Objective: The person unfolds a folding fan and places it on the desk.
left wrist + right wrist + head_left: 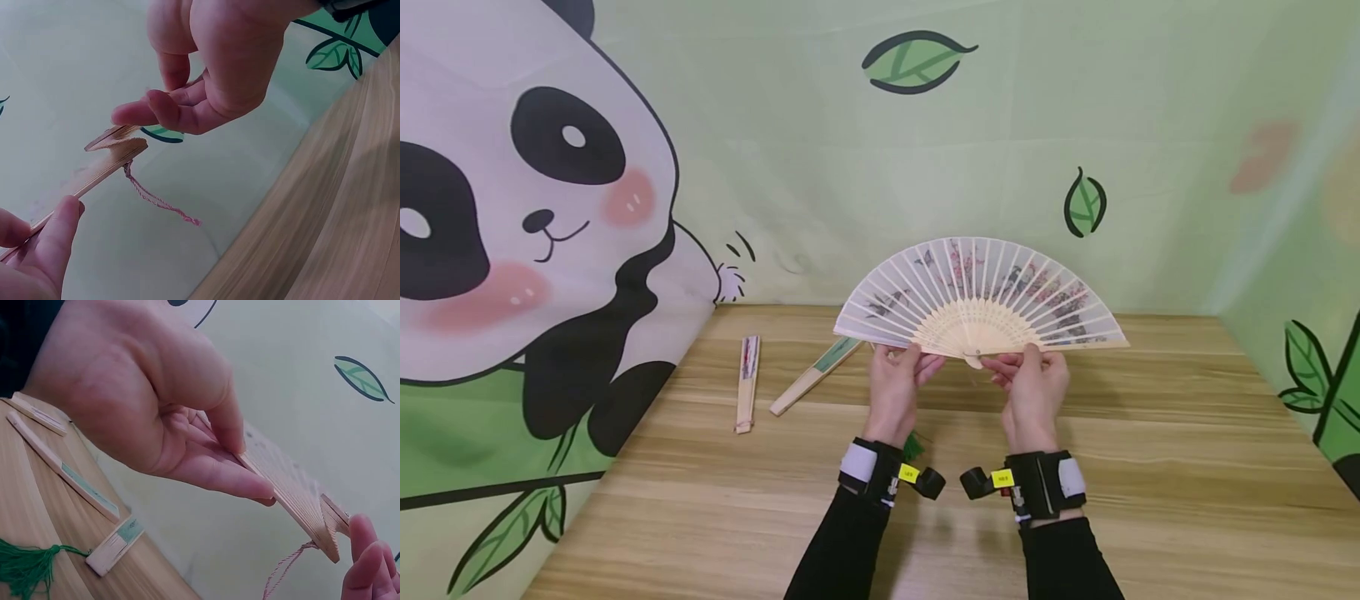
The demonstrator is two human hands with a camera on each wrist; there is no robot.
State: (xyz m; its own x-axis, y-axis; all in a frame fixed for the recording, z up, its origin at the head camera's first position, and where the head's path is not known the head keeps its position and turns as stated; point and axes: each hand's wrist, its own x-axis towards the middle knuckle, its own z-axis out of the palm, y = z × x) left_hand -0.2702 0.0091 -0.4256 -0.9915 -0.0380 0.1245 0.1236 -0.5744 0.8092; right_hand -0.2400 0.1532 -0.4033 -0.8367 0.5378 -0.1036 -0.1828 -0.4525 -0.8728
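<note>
Folding fan [977, 283], spread, is held above your wooden table [1165, 500] at 12 o'clock from your wrists. Your left hand [895, 390] and right hand [1036, 396] pinch its lower edge, at 9 and 3 o'clock from the pivot (pink cord [153, 199] hanging there).

Head view: seen from above the forearms, facing forward and down; the widest and most distant view, taking in the tabletop [1150, 433] and the panda backdrop [647, 300]. Left wrist view: close range, tilted, facing rightward across the spread folding fan [977, 321] to the right hand [1037, 392] and printed leaves [337, 56]. Right wrist view: equally close, tilted, facing leftward to the left hand [892, 387], closed fans [87, 490] and green tassel [28, 569]. All three share fan and hands; the wrist views share its pink cord [156, 201].
</note>
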